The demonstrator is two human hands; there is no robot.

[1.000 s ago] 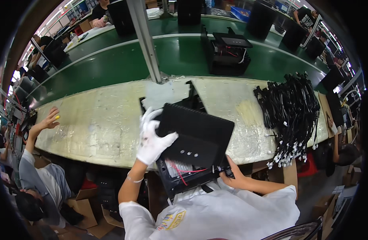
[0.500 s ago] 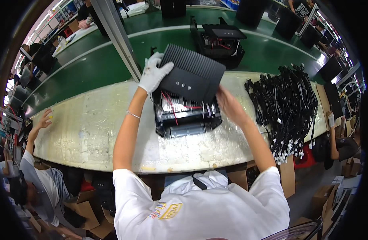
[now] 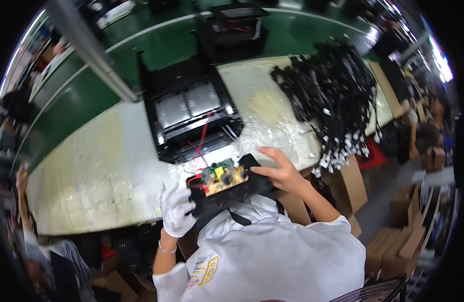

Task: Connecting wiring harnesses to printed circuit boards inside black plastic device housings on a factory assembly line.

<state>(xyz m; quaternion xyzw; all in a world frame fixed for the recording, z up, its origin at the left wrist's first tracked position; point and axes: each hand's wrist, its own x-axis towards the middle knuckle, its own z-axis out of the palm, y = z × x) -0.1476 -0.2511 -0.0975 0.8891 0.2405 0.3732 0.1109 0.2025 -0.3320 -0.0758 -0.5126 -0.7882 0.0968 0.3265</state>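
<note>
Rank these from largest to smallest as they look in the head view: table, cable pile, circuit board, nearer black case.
1. Table
2. Cable pile and black case: too alike to rank
3. Circuit board

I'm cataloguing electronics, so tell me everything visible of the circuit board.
The circuit board is narrow and tan, crowded with small parts, including a yellow block, with green on the far side. Red wires show at its left end. It lies parts up on a black panel, right end angled away, between the gloved left hand and the bare right hand. Blur hides detail.
</note>
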